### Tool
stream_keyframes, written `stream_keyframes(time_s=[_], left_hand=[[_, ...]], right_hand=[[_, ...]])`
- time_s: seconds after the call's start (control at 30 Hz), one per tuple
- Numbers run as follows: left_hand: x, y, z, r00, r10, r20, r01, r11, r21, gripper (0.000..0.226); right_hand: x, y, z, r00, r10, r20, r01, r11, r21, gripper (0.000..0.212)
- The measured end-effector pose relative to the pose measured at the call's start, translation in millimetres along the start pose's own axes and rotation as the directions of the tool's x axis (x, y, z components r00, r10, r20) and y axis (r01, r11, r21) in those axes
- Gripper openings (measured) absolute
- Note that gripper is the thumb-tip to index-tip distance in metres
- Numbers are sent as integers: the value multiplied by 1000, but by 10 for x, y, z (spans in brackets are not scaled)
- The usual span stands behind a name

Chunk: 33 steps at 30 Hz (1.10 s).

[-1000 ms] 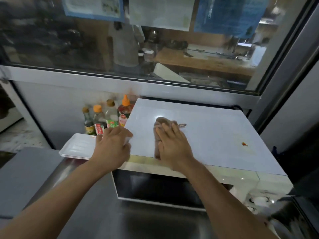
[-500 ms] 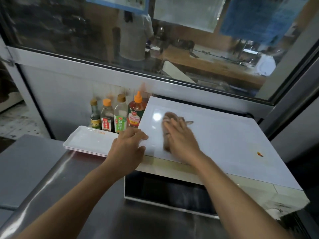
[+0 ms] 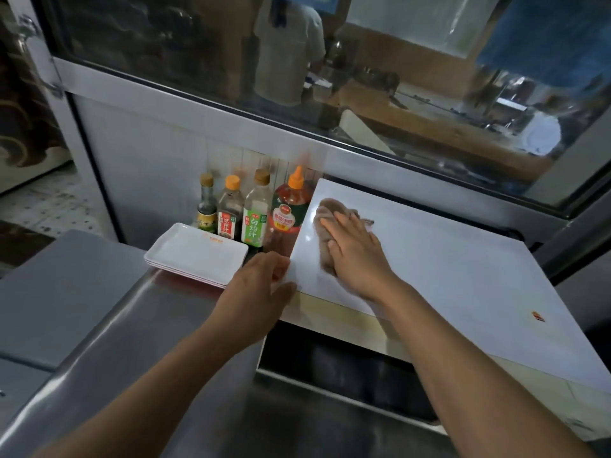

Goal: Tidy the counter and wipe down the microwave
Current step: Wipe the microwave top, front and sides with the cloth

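right hand (image 3: 355, 256) flat, pressing cloth (image 3: 325, 223) on microwave (image 3: 446, 276) top | left hand (image 3: 261, 289) grips microwave's left corner

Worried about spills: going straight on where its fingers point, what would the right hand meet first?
Probably the red sauce bottle beside the microwave; the right hand points that way, depth uncertain.

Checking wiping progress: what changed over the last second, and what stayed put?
The right hand slid the cloth left and slightly back across the top of the microwave, nearer its left edge. The left hand keeps holding the front-left corner; bottles and trays unmoved.
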State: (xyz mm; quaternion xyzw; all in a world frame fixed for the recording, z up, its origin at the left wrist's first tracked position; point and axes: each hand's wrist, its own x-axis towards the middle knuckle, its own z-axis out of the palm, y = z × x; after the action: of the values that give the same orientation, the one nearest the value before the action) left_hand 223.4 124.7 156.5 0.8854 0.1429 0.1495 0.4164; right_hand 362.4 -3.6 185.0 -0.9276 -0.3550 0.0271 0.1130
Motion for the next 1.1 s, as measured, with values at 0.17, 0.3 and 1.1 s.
stream_keyframes(time_s=[0.17, 0.3, 1.1], left_hand=[[6, -23, -6, 999, 49, -13, -49, 999, -21, 28], [19, -33, -46, 999, 43, 12, -42, 996, -77, 35], [-263, -261, -400, 1000, 10, -6, -11, 989, -146, 30]], right_hand=[[-420, -201, 172, 957, -286, -53, 289, 956, 56, 48], [-130, -159, 131, 964, -261, -47, 263, 963, 52, 43], [-670, -675, 282, 923, -376, -86, 351, 911, -218, 40]])
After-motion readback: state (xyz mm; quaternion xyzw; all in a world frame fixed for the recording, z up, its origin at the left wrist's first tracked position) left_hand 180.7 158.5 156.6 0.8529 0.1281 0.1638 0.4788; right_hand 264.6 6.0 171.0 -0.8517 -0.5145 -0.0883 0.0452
